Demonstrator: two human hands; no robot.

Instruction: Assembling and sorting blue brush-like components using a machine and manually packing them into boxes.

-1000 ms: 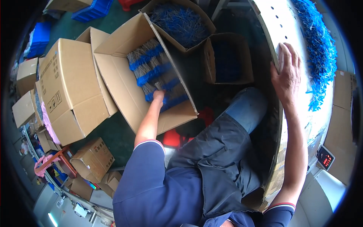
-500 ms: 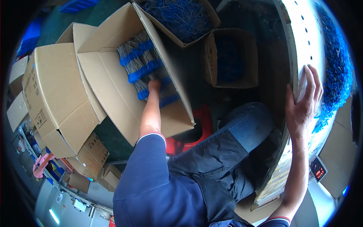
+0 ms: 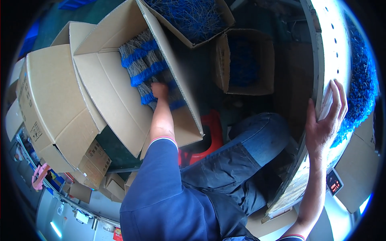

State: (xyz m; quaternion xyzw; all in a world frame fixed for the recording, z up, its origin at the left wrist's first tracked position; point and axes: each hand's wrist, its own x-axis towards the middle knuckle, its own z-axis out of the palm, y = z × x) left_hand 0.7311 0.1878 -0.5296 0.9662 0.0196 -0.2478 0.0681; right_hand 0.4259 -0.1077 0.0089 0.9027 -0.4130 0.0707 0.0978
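Observation:
My left hand (image 3: 160,90) is down inside a large open cardboard box (image 3: 105,74). Its fingers are curled in among bundles of thin silver wire-legged parts with blue ends (image 3: 148,73), stacked in rows there. Whatever the fingers hold is too dark and too small to make out. On the right, my right hand (image 3: 325,125) rests open on the white edge of a worktable (image 3: 329,60). Those fingers are stretched out with the thumb apart, and they hold nothing. Beyond them on the tabletop lies a big heap of blue-ended parts (image 3: 360,84).
Another box (image 3: 193,43) at the top holds loose blue-ended wire parts, and a smaller box (image 3: 223,64) beside it holds blue ones. A red plastic stool (image 3: 213,134) stands by my knee. Closed cartons (image 3: 56,100) fill the left. A small digital display (image 3: 334,182) sits at right.
The whole view has shifted slightly. My left hand stays in the box among the bundles, with its fist now showing a little more. My right hand keeps its place on the table edge.

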